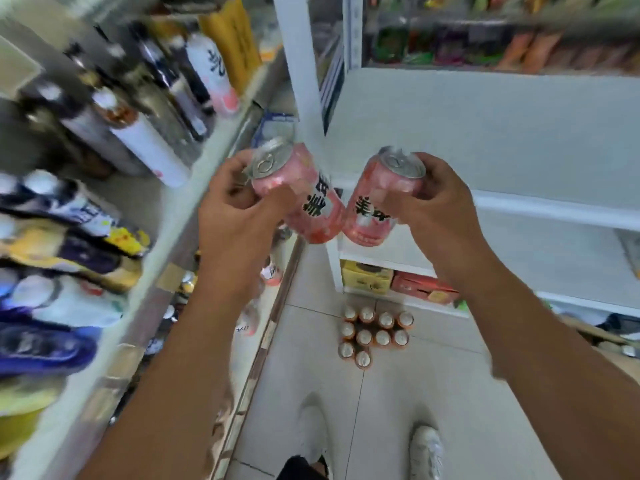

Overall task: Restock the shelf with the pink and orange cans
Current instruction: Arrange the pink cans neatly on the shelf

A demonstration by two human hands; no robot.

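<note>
**A:** In the head view, what is being held?

**B:** Two cans are being held up in the air. The left pink can [304,206] is being gripped round its top half by the left hand [239,206]. The right pink can [372,220] is being gripped the same way by the right hand [441,202]. Both are being tipped, with their bottoms almost touching.

**A:** How are they going to feel?

**B:** They are probably full and a bit heavy. They are being judged hard but easy to dent, and smooth, so slipping is being risked. The middle of the side is being picked as the best place to hold.

**A:** What else is being seen?

**B:** A white shelf [554,209] is being faced, just behind the cans. Orange cans [375,332] are sitting on the floor below, in a bunch. Bottles [138,126] are being shown on the left, blurred. Nothing is being seen in the way, but a shelf post [298,81] is standing close above the left can.
</note>
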